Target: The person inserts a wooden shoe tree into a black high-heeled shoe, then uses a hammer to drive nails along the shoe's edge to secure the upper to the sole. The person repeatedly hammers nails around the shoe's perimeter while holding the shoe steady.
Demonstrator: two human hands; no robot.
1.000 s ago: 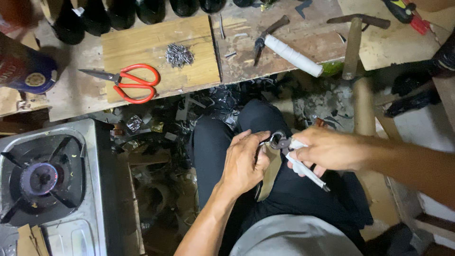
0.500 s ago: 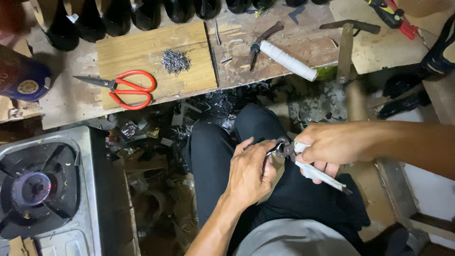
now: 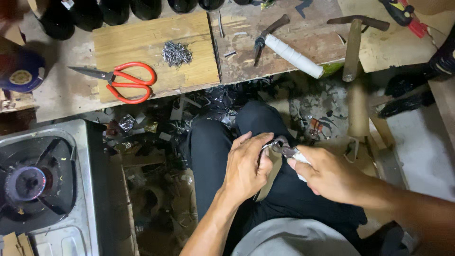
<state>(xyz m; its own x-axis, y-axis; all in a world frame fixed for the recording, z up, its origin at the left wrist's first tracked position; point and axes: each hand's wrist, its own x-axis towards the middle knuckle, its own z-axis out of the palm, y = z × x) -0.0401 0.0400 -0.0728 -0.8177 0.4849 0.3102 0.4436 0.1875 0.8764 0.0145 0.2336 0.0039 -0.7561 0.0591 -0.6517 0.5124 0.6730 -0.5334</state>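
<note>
Head camera, looking down: at the left edge sits a round dark-blue tin with a gold emblem (image 3: 19,71), its lid on, so its contents cannot be told. Along the top edge stands a row of dark glossy bottles (image 3: 118,12), cut off by the frame.

Over the lap in black trousers, the right hand (image 3: 332,178) is closed around white-wrapped handles of a pair of metal pliers (image 3: 283,149); its fingers (image 3: 303,166) are curled tight, and the dark metal head of the pliers pokes out towards the left hand. The left hand (image 3: 246,168) is half closed, its fingers (image 3: 256,142) pinched narrowly at the pliers' head. What small piece they hold there is too small to tell. A thin pale strip (image 3: 268,178) runs down beneath the left hand. Both hands touch at the pliers, just above the knees.

On the wooden worktop (image 3: 265,57) lie a pale wooden board (image 3: 151,42) bearing a heap of small grey metal nails (image 3: 176,53) and red-handled scissors (image 3: 124,81), a second pair of pliers with one white-wrapped handle (image 3: 289,52), and a wooden-handled hammer (image 3: 353,45). A steel gas stove (image 3: 40,182) sits at lower left.
</note>
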